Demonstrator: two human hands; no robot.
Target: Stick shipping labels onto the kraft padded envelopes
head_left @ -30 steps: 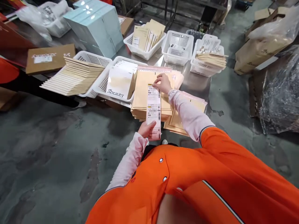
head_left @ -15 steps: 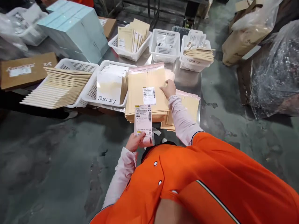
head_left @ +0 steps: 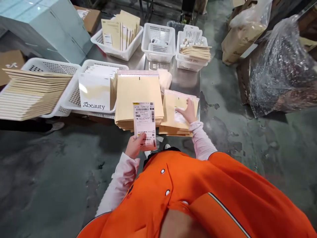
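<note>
My left hand [head_left: 133, 146] is closed on a strip of printed shipping labels [head_left: 144, 119], its thumb across the lower label. Behind the labels lies a tall stack of yellow padded envelopes [head_left: 138, 89], whose top envelope shows no label where I can see it. My right hand [head_left: 188, 113] rests over a second, lower pile of padded envelopes [head_left: 170, 99] to the right. Its thumb and fingers are spread apart. Beneath them a white label [head_left: 180, 116] lies on the top envelope, partly hidden by the hand.
White baskets hold "beauty" mailers [head_left: 94, 91], a fanned stack of envelopes [head_left: 37, 91] and upright envelopes [head_left: 111, 34]. Two smaller baskets [head_left: 158, 57] [head_left: 189, 64] stand at the back. A pale blue box [head_left: 56, 29] is at the left. Plastic-wrapped goods [head_left: 277, 69] lie right of the metal table [head_left: 184, 77].
My right hand has moved from the tall stack to the lower pile on the right, and the labelled envelope now lies there. My left hand keeps hold of the labels. The view has shifted right.
</note>
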